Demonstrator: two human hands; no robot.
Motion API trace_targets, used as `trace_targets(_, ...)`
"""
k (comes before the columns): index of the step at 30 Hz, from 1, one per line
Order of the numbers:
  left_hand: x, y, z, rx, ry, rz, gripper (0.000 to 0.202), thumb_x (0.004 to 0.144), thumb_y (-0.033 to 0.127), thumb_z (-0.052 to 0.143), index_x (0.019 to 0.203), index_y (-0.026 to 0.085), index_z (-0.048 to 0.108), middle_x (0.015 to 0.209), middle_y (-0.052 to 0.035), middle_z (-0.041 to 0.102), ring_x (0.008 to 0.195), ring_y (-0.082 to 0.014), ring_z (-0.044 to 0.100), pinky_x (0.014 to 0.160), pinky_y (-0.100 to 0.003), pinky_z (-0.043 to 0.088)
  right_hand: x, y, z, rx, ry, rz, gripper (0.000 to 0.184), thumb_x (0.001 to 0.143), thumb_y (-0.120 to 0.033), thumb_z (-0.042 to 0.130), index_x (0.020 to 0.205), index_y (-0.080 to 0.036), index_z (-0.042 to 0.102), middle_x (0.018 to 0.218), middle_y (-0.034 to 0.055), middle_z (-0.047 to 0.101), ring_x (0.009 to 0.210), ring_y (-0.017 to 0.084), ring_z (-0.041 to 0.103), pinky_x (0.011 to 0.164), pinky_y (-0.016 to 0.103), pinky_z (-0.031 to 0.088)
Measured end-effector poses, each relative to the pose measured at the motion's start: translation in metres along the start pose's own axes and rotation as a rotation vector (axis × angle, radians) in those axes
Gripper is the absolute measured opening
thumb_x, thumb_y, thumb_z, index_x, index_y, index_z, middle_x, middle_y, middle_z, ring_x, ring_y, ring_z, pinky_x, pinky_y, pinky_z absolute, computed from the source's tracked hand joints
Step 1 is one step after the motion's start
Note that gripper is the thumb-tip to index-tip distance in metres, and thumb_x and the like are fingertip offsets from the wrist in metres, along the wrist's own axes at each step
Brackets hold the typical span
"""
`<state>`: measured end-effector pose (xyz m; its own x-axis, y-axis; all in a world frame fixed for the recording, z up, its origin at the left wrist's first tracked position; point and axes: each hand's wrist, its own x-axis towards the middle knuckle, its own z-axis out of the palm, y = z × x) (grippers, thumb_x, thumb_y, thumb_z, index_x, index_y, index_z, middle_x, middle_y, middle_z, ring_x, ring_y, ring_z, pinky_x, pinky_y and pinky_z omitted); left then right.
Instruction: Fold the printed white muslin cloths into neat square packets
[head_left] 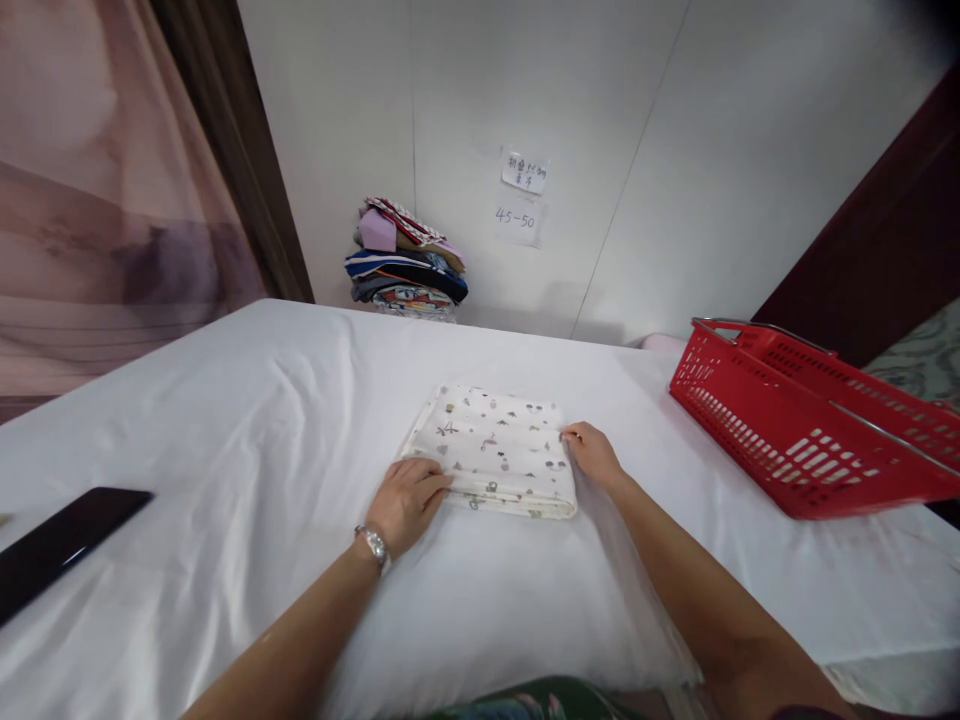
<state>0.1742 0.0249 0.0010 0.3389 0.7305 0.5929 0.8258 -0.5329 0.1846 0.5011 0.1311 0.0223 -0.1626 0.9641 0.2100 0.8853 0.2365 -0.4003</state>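
Observation:
A folded white cloth (495,445) with small printed figures lies flat on the white-covered table (247,400), straight in front of me. My left hand (409,500), with a watch on the wrist, grips the cloth's near left corner, fingers curled onto its edge. My right hand (592,452) pinches the cloth's right edge, fingers closed on it.
A red plastic basket (795,420) stands at the table's right. A stack of folded clothes (409,260) sits against the back wall under two paper notes (523,195). A black phone (60,545) lies at the table's left edge. A curtain hangs at left.

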Motion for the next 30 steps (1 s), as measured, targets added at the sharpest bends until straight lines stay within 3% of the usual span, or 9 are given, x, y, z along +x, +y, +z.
trace_targets(7, 0.001, 0.0, 0.0, 0.011, -0.001, 0.008, 0.017, 0.084, 0.024, 0.047, 0.09, 0.023, 0.063, 0.09, -0.004, 0.06, 0.089, -0.0186, 0.053, 0.08, -0.037, 0.042, -0.018, 0.0, -0.014, 0.124, -0.008, 0.012, 0.02, 0.078, -0.024, 0.044, 0.083, -0.022, 0.064, 0.089, 0.0011, 0.062, 0.076, 0.014, 0.054, 0.071, 0.024, 0.039)
trace_targets(13, 0.001, 0.0, 0.001, 0.006, -0.01, 0.008, 0.017, 0.083, 0.024, 0.048, 0.09, 0.023, 0.063, 0.09, -0.0041, 0.06, 0.088, -0.0188, 0.053, 0.08, -0.037, 0.041, -0.035, -0.007, -0.012, 0.083, -0.124, -0.103, 0.015, 0.079, -0.025, 0.048, 0.081, -0.022, 0.063, 0.083, 0.0004, 0.06, 0.078, 0.013, 0.053, 0.07, 0.024, 0.037)
trace_targets(20, 0.001, 0.002, -0.001, 0.007, -0.007, 0.0, 0.017, 0.083, 0.023, 0.048, 0.089, 0.023, 0.063, 0.09, -0.0038, 0.06, 0.088, -0.0183, 0.053, 0.08, -0.037, 0.041, -0.029, -0.008, 0.0, -0.016, 0.017, -0.048, 0.019, 0.083, -0.022, 0.04, 0.076, -0.02, 0.057, 0.081, 0.0009, 0.058, 0.074, 0.013, 0.051, 0.064, 0.023, 0.034)
trace_targets(26, 0.001, 0.003, -0.001, -0.004, -0.001, -0.006, 0.016, 0.083, 0.023, 0.048, 0.089, 0.022, 0.063, 0.09, -0.004, 0.059, 0.088, -0.0182, 0.052, 0.08, -0.036, 0.041, -0.022, -0.004, -0.004, -0.012, -0.06, -0.018, 0.019, 0.08, -0.022, 0.042, 0.07, -0.02, 0.058, 0.079, 0.0011, 0.061, 0.073, 0.014, 0.053, 0.064, 0.024, 0.036)
trace_targets(30, 0.0, 0.004, -0.001, -0.018, -0.004, -0.015, 0.016, 0.082, 0.022, 0.049, 0.088, 0.022, 0.063, 0.089, -0.0037, 0.059, 0.087, -0.0176, 0.052, 0.08, -0.036, 0.04, -0.022, -0.021, -0.012, 0.074, 0.044, -0.131, 0.024, 0.083, -0.027, 0.039, 0.09, -0.021, 0.06, 0.097, 0.0041, 0.061, 0.09, 0.017, 0.054, 0.077, 0.029, 0.04)
